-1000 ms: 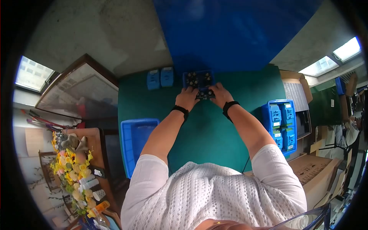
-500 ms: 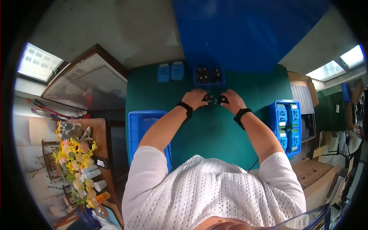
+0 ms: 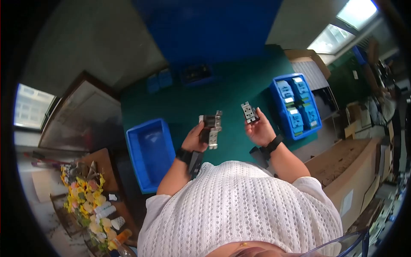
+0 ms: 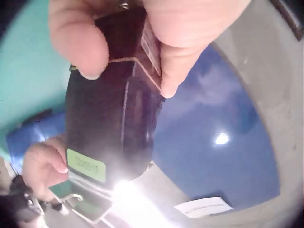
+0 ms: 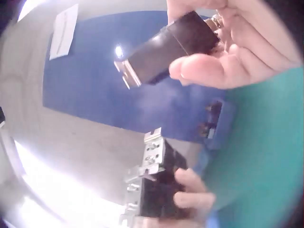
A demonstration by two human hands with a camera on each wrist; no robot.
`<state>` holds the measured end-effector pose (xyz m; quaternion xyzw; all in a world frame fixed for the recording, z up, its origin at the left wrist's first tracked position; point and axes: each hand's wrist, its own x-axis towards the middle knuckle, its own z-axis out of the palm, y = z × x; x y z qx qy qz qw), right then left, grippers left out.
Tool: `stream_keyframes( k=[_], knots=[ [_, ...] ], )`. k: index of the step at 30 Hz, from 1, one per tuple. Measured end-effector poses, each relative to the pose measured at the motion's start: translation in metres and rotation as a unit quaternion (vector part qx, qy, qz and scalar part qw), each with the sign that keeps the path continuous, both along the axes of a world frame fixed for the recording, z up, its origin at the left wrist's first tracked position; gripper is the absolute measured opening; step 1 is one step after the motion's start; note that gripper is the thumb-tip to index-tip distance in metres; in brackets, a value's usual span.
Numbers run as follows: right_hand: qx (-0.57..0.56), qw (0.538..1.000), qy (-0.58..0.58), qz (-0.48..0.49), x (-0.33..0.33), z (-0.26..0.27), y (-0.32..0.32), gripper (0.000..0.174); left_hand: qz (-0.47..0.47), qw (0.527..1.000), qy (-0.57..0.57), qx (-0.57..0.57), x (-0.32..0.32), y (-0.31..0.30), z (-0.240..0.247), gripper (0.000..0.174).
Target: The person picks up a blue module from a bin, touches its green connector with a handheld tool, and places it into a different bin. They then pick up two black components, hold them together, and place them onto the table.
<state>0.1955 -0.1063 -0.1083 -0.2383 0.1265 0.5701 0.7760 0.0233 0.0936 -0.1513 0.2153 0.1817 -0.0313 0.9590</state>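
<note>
My left hand (image 3: 195, 140) grips two black blocks with metal end plates side by side, an upper block (image 3: 209, 121) and a lower block (image 3: 212, 139), above the green table (image 3: 229, 141). In the left wrist view, thumb and fingers clasp a black casing (image 4: 107, 114) bearing a green label (image 4: 86, 165). A similar single block (image 3: 248, 112) is in my right hand (image 3: 262, 132), its metal face turned up in the head view. The right wrist view shows thumb and fingers pinching this block (image 5: 156, 52) at one end, the metal plate at the other.
A blue tray (image 3: 135, 169) stands at the left. On the right, another blue tray (image 3: 317, 115) holds several light-blue blocks. At the back are a small blue box (image 3: 209, 80) with dark parts and two light-blue blocks (image 3: 165, 78). Open cardboard boxes (image 3: 351, 165) flank the table's right side.
Both hands have drawn back from the small blue box toward the body and moved apart, carrying the black blocks. The blocks' metal faces now show. The head view has shifted and tilted.
</note>
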Motion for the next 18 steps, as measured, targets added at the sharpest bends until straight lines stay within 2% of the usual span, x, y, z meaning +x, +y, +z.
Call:
stream_keyframes(
  k=[1, 2, 4, 5, 9, 14, 18],
  knots=[
    [0.043, 0.997, 0.057, 0.02, -0.007, 0.006, -0.008, 0.048, 0.025, 1.0, 0.009, -0.01, -0.007, -0.012, 0.014, 0.049],
    [0.076, 0.995, 0.058, 0.019, -0.013, 0.012, -0.013, 0.049, 0.052, 0.998, 0.019, -0.021, -0.013, -0.021, 0.027, 0.05],
    [0.138, 0.988, 0.069, 0.019, -0.029, 0.022, -0.023, 0.05, -0.027, 0.993, -0.09, -0.076, -0.027, -0.027, 0.044, 0.048],
    [0.147, 0.987, 0.065, 0.024, -0.034, 0.028, -0.027, 0.052, -0.031, 0.992, -0.064, -0.105, -0.033, -0.031, 0.049, 0.044],
    [0.167, 0.984, 0.058, 0.026, -0.053, 0.039, -0.037, 0.053, -0.036, 0.957, -0.136, -0.254, -0.044, -0.049, 0.065, 0.047],
    [0.151, 0.988, 0.016, 0.025, -0.079, 0.044, -0.042, 0.052, -0.04, 0.97, -0.136, -0.197, -0.055, -0.065, 0.078, 0.047],
    [0.169, 0.983, 0.057, 0.036, -0.081, 0.042, -0.051, 0.051, -0.036, 0.978, -0.122, -0.163, -0.058, -0.069, 0.081, 0.047]
  ],
)
